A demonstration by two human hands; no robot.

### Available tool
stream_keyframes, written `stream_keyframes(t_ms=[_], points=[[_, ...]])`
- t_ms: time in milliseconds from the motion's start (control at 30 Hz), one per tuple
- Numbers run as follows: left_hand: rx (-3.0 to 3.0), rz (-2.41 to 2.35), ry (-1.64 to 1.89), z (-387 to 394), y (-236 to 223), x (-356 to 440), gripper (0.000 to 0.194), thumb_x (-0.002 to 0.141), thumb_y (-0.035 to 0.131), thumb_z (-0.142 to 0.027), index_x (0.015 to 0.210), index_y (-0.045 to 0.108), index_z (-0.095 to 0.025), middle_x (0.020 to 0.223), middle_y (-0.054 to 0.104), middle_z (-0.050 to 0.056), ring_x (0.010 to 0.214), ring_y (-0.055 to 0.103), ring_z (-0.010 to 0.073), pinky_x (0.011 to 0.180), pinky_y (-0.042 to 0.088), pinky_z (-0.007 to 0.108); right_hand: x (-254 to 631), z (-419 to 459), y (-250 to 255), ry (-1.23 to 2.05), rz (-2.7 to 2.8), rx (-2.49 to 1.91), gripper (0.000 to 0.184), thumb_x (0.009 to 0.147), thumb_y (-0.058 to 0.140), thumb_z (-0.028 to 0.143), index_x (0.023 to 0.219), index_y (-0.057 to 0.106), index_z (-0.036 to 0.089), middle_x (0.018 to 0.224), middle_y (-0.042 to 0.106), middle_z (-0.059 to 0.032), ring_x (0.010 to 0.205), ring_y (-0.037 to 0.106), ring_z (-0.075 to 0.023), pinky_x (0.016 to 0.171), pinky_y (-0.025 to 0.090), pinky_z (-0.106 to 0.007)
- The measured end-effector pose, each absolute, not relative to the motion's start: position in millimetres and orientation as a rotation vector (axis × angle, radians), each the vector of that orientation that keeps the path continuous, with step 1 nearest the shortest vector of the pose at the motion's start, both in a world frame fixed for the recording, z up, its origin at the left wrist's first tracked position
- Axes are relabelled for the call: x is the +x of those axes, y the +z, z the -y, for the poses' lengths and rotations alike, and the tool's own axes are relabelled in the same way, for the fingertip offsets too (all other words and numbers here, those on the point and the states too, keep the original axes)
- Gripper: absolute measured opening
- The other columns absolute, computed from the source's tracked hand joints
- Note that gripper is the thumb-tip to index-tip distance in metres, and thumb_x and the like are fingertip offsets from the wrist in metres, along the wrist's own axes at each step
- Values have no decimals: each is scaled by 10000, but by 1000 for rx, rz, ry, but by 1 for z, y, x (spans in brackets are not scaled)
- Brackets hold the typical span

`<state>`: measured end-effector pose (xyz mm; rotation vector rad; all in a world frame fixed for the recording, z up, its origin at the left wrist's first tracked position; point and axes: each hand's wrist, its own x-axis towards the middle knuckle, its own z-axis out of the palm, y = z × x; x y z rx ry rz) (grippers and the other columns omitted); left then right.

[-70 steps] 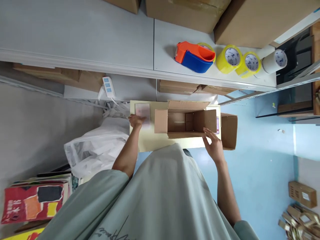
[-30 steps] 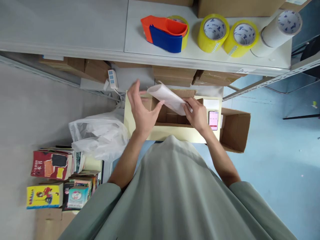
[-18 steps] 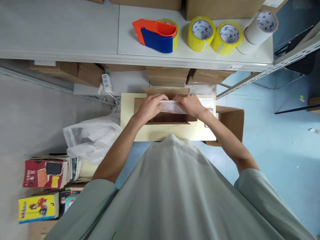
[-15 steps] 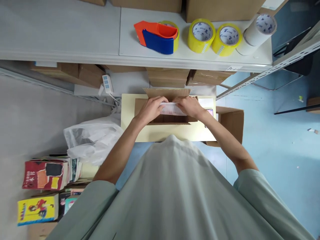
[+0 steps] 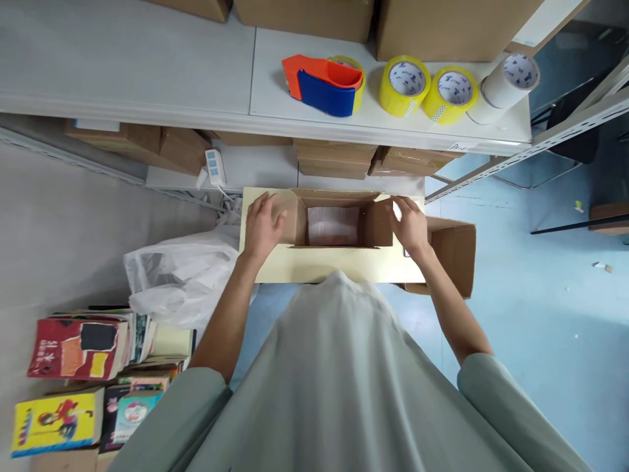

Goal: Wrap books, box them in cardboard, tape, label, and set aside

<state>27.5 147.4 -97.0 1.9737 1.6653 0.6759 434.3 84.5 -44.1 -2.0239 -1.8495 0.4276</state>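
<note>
The left hand (image 5: 264, 226) curls empty at the open box's (image 5: 302, 226) nine o'clock flap; the right hand (image 5: 409, 224), thumb apart, empty, at three.

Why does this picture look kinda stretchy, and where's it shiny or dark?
All in the head view: the wide lens probably stretches the edges; the blue floor has a pale shine beside the shirt; a soft shadow touches the tape dispenser; the upper right corner looks dim.
</note>
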Motion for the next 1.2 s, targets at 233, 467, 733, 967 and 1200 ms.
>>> stream_keyframes(t_ms=[233, 467, 733, 967, 1200], points=[[1617, -1837, 585, -106, -126, 8, 762, 997, 706, -598, 1595, 529, -160, 1487, 715, 248, 1460, 656, 415, 1260, 502, 597, 450, -30, -78, 772, 1287, -1955, 860, 1030, 548, 835, 1528, 675, 145, 1439, 769, -269, 1270, 777, -399, 1012, 692, -593], [1860, -1670, 698, -70, -82, 54, 831, 1034, 719, -569, 1709, 404, -200, 1534, 678, 229, 1493, 618, 405, 1277, 481, 606, 405, -15, -66, 940, 1364, -1770, 838, 1040, 646, 761, 1689, 531, 243, 1591, 696, -189, 1461, 669, -356, 1169, 617, -595], [2102, -1392, 215, -90, -86, 77, 1248, 858, 928, -620, 1796, 252, -150, 1603, 652, 271, 1626, 491, 466, 1380, 297, 653, 407, -44, -79, 1118, 1882, -1786, 946, 794, 1006, 587, 1611, 644, 277, 1633, 648, -174, 1571, 560, -424, 1327, 450, -626], [1969, -1527, 312, -131, -101, 61, 1158, 919, 873, -651, 1787, 280, -165, 1378, 767, 239, 1343, 721, 436, 1169, 555, 560, 413, -64, -92, 1016, 1783, -1831, 492, 1028, 747, 571, 1390, 771, 239, 1355, 789, -143, 1396, 660, -354, 1226, 533, -530], [1981, -1548, 598, -156, -108, 76, 1344, 886, 942, -497, 1829, 29, -210, 1809, 294, 325, 1630, 467, 464, 1284, 483, 581, 406, -70, -113, 746, 1606, -2084, 664, 1009, 737, 573, 1537, 633, 184, 1376, 691, -219, 1315, 601, -417, 1152, 548, -627]])
